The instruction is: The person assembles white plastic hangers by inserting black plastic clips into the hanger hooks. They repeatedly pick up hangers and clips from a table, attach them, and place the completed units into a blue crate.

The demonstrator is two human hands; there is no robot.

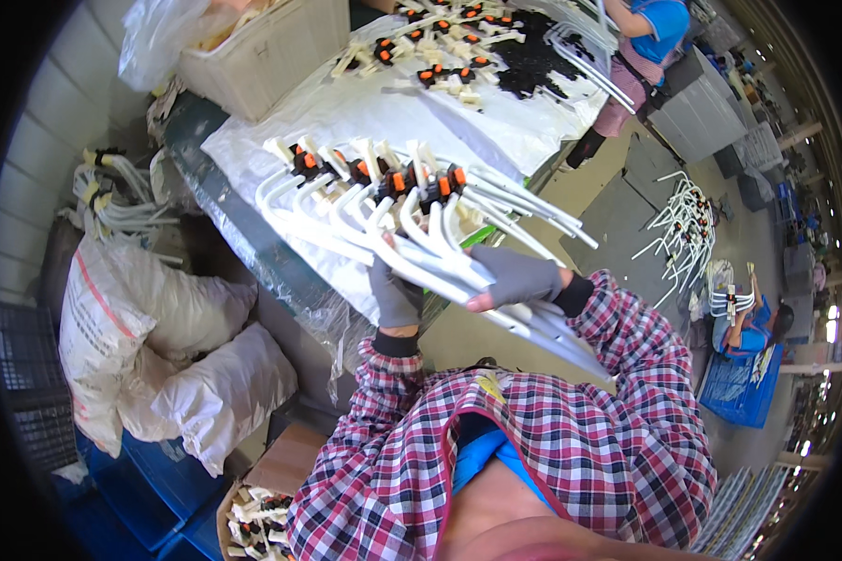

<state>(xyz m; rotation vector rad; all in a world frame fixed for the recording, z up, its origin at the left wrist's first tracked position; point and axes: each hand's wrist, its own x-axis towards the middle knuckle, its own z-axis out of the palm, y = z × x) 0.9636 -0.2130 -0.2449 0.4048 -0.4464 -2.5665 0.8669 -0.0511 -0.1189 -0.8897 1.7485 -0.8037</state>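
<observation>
White bent tubes (pixel 440 269), a whole bundle of them, are up in front of the chest, over the near edge of the table (pixel 201 187). I've got both gloved hands wrapped around it: left hand (pixel 398 297) on the left side, right hand (pixel 516 278) clasping the right, thumb along the near side. Can't tell where the fingers underneath end up, tbh. Black-and-orange clips (pixel 398 181) line the tubes' far side, and white sacks (pixel 164 351) slump off left.
</observation>
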